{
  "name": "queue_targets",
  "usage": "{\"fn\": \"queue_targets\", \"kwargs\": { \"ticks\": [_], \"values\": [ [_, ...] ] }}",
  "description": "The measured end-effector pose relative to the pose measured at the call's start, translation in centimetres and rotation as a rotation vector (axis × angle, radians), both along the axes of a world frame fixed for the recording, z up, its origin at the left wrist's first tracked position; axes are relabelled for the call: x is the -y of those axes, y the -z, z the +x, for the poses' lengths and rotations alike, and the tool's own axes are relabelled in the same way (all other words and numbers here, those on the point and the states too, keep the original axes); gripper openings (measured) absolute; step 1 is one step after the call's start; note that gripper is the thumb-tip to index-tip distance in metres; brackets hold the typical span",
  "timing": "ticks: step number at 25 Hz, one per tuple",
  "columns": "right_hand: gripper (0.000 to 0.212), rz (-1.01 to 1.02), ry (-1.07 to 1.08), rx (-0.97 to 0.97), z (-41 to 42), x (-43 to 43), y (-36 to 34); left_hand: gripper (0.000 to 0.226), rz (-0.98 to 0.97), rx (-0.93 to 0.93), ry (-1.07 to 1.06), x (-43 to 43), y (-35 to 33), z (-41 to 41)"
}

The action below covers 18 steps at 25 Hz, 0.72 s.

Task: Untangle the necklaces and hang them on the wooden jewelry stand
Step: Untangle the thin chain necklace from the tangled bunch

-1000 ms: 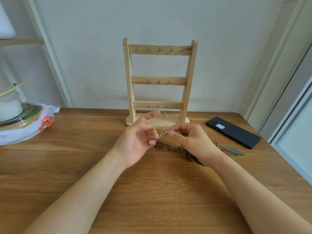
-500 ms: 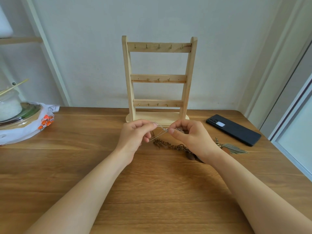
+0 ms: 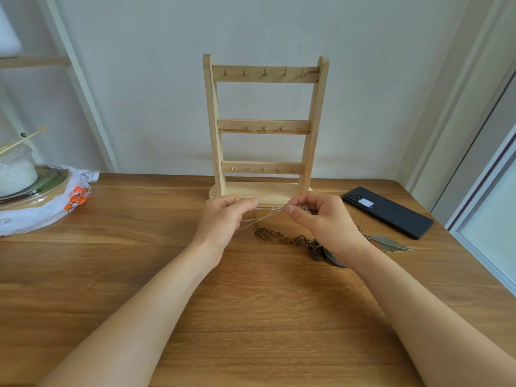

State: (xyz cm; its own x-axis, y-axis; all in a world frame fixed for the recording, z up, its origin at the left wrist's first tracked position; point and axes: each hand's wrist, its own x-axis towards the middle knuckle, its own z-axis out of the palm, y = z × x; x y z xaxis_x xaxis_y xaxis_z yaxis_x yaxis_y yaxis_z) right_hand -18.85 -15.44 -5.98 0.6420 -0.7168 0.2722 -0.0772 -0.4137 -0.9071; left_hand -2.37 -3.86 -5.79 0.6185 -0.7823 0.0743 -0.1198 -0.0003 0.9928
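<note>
A thin silver necklace [image 3: 265, 215] is stretched between my two hands just above the table. My left hand [image 3: 223, 219] pinches one end of it and my right hand [image 3: 318, 219] pinches the other, with more chain bunched inside its fingers. Below them a dark bronze chain necklace [image 3: 282, 238] lies on the wood, running under my right wrist. Its feather pendant [image 3: 391, 243] shows to the right. The wooden jewelry stand [image 3: 264, 127] stands upright behind my hands, with three bars of small hooks, all bare.
A black phone [image 3: 388, 210] lies on the table at the right. At the far left sits a plastic bag [image 3: 50, 208] with a glass jar and chopsticks on it. The wooden table [image 3: 251, 317] ends near a door frame on the right.
The silver chain's upright loop has been pulled flat into a taut strand as my hands moved apart. Both hands dropped a little lower toward the table.
</note>
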Motion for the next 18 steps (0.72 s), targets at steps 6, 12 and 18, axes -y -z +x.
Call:
{"fn": "queue_targets", "kwargs": {
  "ticks": [6,12,18],
  "values": [
    [0.011,-0.032,-0.003,-0.020,-0.1,0.0,0.0,0.016,-0.087,0.025,-0.082,0.1,0.2,0.4],
    [0.005,-0.150,0.015,-0.056,0.0,-0.5,-0.2,0.007,-0.049,0.084,0.130,-0.1,0.2,-0.3],
    [0.004,-0.231,0.022,-0.065,0.0,-1.0,-0.2,0.002,0.037,0.217,0.171,0.0,0.6,-0.6]
  ]
}}
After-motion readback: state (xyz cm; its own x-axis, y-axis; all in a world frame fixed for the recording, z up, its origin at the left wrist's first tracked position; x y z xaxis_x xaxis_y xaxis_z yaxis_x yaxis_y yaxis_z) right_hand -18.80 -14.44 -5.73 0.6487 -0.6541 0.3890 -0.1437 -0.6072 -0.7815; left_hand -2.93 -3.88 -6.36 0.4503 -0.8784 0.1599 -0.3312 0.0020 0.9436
